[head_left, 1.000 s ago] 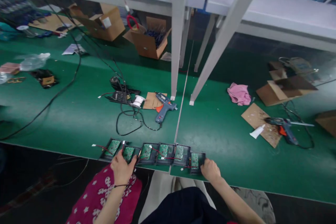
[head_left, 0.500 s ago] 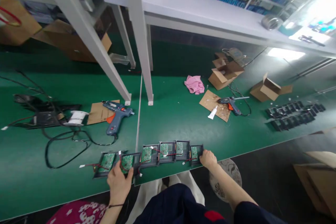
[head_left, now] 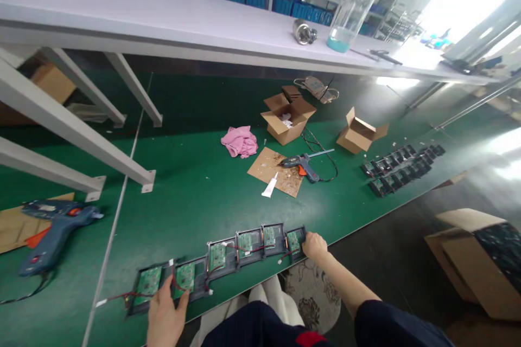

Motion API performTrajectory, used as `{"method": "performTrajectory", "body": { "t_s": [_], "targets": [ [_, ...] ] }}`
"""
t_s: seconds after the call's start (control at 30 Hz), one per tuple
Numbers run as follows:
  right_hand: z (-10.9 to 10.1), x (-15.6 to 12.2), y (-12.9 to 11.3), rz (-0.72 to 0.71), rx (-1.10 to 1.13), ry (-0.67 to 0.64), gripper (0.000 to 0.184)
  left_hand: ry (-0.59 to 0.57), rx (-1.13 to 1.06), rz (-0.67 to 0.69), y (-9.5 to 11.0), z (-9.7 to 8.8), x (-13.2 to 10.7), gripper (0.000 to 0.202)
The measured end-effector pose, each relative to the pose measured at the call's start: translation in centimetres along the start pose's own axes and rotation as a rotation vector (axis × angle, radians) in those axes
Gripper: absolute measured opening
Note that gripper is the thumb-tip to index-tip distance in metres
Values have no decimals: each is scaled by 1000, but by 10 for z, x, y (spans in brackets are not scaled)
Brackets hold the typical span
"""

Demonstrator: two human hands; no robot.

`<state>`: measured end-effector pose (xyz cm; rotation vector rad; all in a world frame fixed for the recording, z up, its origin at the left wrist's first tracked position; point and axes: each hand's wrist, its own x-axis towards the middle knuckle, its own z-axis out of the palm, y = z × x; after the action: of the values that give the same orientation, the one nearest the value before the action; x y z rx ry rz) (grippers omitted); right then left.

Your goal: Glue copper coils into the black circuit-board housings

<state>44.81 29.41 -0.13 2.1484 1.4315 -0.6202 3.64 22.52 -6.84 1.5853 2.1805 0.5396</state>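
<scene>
A row of several black plastic cases [head_left: 222,274], each with a green circuit board [head_left: 217,256] and thin red and black wires, lies along the near edge of the green bench. My left hand [head_left: 166,312] grips the second case from the left, thumb on its near side and fingers over its left part. At the right end, my right hand [head_left: 315,245] is closed around the outer side of the last case [head_left: 294,239]; its fingertips are partly hidden. White connectors [head_left: 101,302] hang on the wire ends.
A glue gun [head_left: 303,164] and a white tube [head_left: 270,185] lie on stained cardboard, another glue gun [head_left: 57,233] at left. Beyond are a pink cloth [head_left: 240,141] and open cartons [head_left: 285,119]. More black cases [head_left: 402,168] stand at right. A shelf [head_left: 183,32] overhangs the bench.
The row of cases has slid right along the bench with both hands on it; its left end is now near the bench seam. The view has swung to the right.
</scene>
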Motion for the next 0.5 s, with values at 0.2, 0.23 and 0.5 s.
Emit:
{"method": "performTrajectory", "body": {
  "t_s": [0.2,0.23,0.5],
  "targets": [
    [-14,27,50,77,35,28,27,-82,-122,43,45,25,8,57],
    [-16,32,57,86,37,36,27,-86,-141,59,52,29,10,55],
    [-43,89,114,63,27,184,26,-4,-161,102,89,42,8,51]
  ]
}}
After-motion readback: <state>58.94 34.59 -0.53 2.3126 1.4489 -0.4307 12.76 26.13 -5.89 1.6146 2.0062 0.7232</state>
